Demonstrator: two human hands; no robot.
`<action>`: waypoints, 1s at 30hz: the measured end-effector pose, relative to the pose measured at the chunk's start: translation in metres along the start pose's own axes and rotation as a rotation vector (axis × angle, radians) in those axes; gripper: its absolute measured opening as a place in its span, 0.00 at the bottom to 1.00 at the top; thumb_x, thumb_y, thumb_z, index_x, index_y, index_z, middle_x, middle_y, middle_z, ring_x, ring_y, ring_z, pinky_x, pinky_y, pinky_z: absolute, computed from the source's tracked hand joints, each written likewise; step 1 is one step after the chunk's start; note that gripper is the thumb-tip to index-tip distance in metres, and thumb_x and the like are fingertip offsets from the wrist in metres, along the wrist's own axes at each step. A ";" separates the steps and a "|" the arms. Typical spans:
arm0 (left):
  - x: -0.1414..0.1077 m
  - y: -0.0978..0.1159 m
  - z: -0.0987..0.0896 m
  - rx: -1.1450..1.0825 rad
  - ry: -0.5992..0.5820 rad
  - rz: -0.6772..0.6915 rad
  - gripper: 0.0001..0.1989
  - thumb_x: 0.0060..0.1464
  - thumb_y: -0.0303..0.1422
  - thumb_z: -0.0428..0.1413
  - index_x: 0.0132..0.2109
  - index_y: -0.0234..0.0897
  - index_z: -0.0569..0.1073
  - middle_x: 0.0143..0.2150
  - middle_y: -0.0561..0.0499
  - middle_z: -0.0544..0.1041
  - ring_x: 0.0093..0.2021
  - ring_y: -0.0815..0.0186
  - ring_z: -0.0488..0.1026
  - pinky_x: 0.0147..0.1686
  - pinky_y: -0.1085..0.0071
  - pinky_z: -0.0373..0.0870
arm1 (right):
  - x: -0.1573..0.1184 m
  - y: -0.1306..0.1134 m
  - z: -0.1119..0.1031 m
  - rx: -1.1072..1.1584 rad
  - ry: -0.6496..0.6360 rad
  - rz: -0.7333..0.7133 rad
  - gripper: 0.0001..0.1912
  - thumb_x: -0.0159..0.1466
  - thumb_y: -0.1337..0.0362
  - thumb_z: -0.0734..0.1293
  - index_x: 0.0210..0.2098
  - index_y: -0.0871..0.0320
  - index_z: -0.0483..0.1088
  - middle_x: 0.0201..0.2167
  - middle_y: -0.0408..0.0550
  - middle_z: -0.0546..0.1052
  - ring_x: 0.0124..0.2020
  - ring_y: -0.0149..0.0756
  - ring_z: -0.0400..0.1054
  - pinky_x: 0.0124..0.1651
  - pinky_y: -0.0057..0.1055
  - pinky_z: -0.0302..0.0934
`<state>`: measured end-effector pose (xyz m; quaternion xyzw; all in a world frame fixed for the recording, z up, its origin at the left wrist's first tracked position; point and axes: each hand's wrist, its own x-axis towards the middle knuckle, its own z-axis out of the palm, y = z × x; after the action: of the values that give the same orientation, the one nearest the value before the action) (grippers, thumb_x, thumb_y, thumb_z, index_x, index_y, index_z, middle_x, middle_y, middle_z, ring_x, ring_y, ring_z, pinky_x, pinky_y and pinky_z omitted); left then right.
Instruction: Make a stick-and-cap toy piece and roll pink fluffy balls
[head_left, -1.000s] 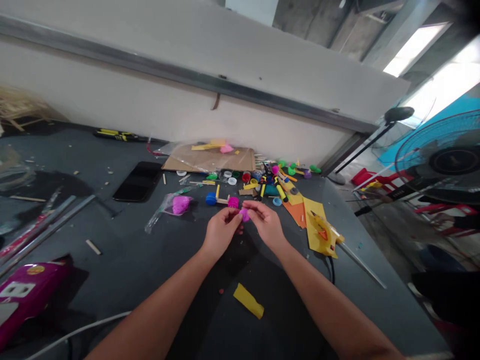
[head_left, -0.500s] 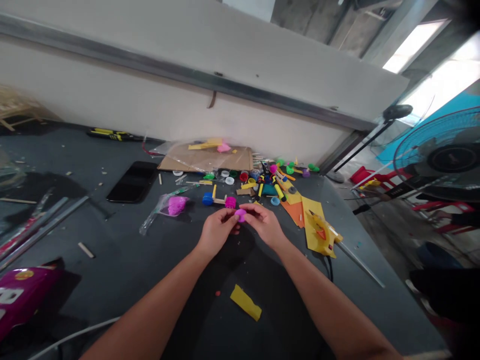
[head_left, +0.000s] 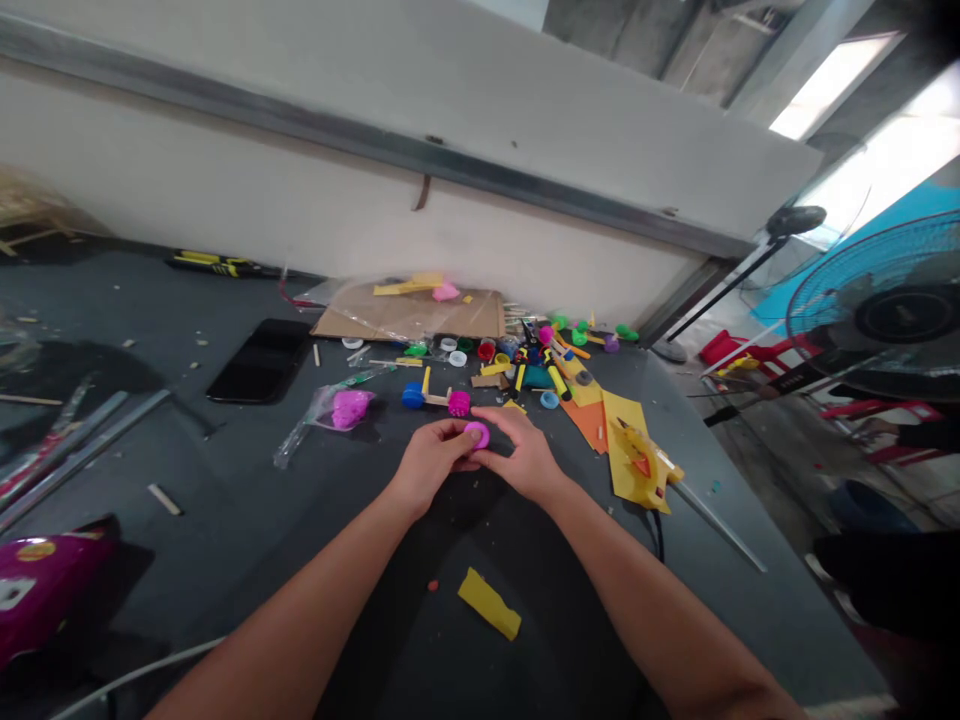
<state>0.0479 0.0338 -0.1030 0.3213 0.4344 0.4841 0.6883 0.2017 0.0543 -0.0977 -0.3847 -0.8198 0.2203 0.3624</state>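
Observation:
A round pink-purple piece (head_left: 478,435) is held between my two hands above the dark table. My left hand (head_left: 436,462) grips it with the thumb on its face. On its other side, my right hand (head_left: 523,455) has its thumb and index finger curved round the piece's edge. Just beyond my fingers lie a blue cap (head_left: 413,395) and a magenta cap (head_left: 459,402), with small wooden sticks between them. A pink clay lump (head_left: 349,408) in clear plastic lies to the left.
A black phone (head_left: 259,361) lies at the left. Cardboard (head_left: 405,315), several caps and pliers (head_left: 556,375) line the back. To the right is a yellow glue gun (head_left: 651,470). A yellow strip (head_left: 489,603) lies nearer, and a purple object (head_left: 56,590) at lower left.
The round piece has turned so that more of its face shows. My right thumb and index finger have spread wider around it. The view has shifted slightly.

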 end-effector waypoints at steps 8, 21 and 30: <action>0.000 0.000 -0.001 -0.058 -0.035 -0.011 0.15 0.40 0.35 0.65 0.36 0.32 0.76 0.31 0.52 0.74 0.29 0.73 0.71 0.32 0.74 0.73 | 0.000 -0.002 0.001 -0.066 0.054 0.037 0.18 0.54 0.60 0.71 0.43 0.53 0.68 0.42 0.48 0.74 0.45 0.41 0.66 0.50 0.40 0.59; 0.002 -0.003 -0.005 -0.061 -0.070 -0.011 0.14 0.41 0.35 0.64 0.36 0.32 0.75 0.30 0.51 0.74 0.29 0.72 0.71 0.34 0.72 0.73 | 0.000 0.003 0.009 -0.076 0.041 0.024 0.20 0.53 0.63 0.70 0.45 0.53 0.67 0.45 0.48 0.73 0.48 0.42 0.65 0.52 0.41 0.58; 0.002 -0.003 -0.005 -0.131 -0.084 -0.009 0.13 0.42 0.33 0.64 0.37 0.32 0.76 0.32 0.51 0.75 0.30 0.72 0.72 0.36 0.73 0.73 | 0.002 0.002 0.010 -0.072 0.080 -0.005 0.16 0.54 0.62 0.70 0.42 0.53 0.68 0.43 0.48 0.74 0.49 0.41 0.65 0.53 0.40 0.57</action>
<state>0.0444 0.0353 -0.1083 0.2936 0.3738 0.4946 0.7276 0.1939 0.0558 -0.1047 -0.4041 -0.8129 0.1743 0.3814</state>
